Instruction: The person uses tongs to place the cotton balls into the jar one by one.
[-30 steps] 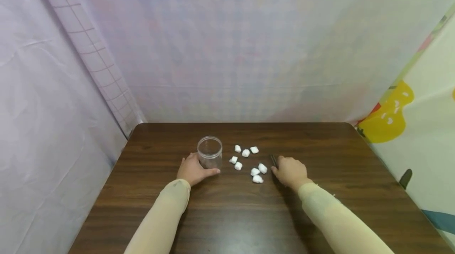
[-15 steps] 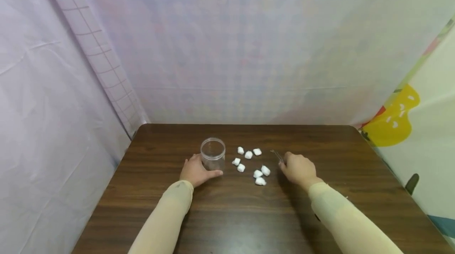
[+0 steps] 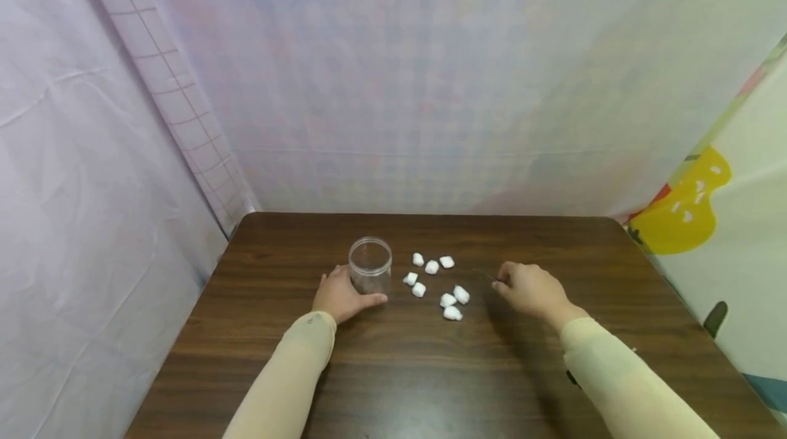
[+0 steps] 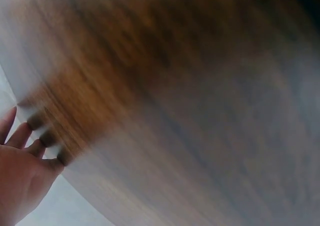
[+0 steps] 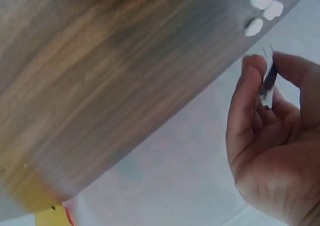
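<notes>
My left hand (image 3: 341,294) holds a clear, round, lidless jar (image 3: 372,265) upright on the table, with the thumb along its near side. In the left wrist view only part of that hand (image 4: 25,171) shows, and the jar cannot be made out. Off the table's right half, my right hand (image 3: 533,289) pinches thin metal tweezers (image 5: 269,78) between thumb and fingers. Their tips point left, towards the cotton balls. Several white cotton balls lie between the hands: one group (image 3: 432,267) beside the jar, another cluster (image 3: 453,300) nearer the tweezers.
Everything stands on a dark brown wood-grain table (image 3: 393,371). A pale cloth curtain (image 3: 406,97) hangs behind its far edge. White sheeting (image 3: 74,220) is on the left, and a cloth with a yellow print (image 3: 682,214) on the right.
My right hand has lifted the tweezers and drawn them to the right, away from the cotton balls. The left hand stays at the jar, and the head view has shifted slightly.
</notes>
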A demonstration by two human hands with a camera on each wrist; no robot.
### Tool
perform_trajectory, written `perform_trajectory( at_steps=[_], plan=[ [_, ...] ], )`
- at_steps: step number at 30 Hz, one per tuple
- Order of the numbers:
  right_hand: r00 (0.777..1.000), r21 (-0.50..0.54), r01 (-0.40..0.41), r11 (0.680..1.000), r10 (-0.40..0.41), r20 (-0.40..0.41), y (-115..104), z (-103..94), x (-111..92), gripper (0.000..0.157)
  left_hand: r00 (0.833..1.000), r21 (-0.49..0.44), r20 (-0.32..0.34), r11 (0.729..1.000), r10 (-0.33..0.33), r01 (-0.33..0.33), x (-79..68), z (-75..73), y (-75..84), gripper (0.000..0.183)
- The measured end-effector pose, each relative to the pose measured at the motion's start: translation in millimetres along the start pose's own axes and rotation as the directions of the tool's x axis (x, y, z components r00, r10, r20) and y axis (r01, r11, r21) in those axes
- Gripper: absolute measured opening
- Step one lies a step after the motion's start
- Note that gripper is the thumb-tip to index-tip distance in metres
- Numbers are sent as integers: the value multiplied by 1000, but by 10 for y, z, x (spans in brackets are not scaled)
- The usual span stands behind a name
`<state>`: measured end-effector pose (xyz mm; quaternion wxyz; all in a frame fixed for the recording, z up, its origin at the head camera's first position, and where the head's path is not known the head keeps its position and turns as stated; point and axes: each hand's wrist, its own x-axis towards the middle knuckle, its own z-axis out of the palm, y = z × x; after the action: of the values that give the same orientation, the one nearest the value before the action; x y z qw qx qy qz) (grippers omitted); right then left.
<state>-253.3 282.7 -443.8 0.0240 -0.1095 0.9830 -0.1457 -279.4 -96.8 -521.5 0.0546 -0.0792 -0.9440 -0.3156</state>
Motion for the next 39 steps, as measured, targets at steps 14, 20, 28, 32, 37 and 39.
perform_trajectory(
  at_steps=[14, 20, 28, 32, 37, 39],
  plan=[
    [992, -36, 102, 994, -99, 75, -114, -73, -6, 16, 1000, 5, 12, 1000, -5, 5, 0, -3, 28, 86],
    [990, -50, 111, 993, -106, 91, -154, -88, -2, 16, 1000, 8, 12, 1000, -6, 5, 5, 5, 24, 86],
    [987, -56, 124, 991, -117, 107, -198, -63, 29, 15, 1000, 15, 2, 1000, -5, 5, 7, 5, 9, 89],
    [986, -55, 126, 990, -119, 120, -243, -42, 51, 13, 1000, 16, 1, 1000, -3, 3, 6, 6, 5, 88],
    [985, -60, 119, 991, -110, 137, -287, -15, 57, 15, 1000, 18, 5, 1000, -6, 6, 5, 1, 14, 88],
    [985, -68, 118, 991, -108, 134, -294, 1, 61, 15, 1000, 16, 5, 1000, -5, 5, 3, -5, 21, 87]
  ],
)
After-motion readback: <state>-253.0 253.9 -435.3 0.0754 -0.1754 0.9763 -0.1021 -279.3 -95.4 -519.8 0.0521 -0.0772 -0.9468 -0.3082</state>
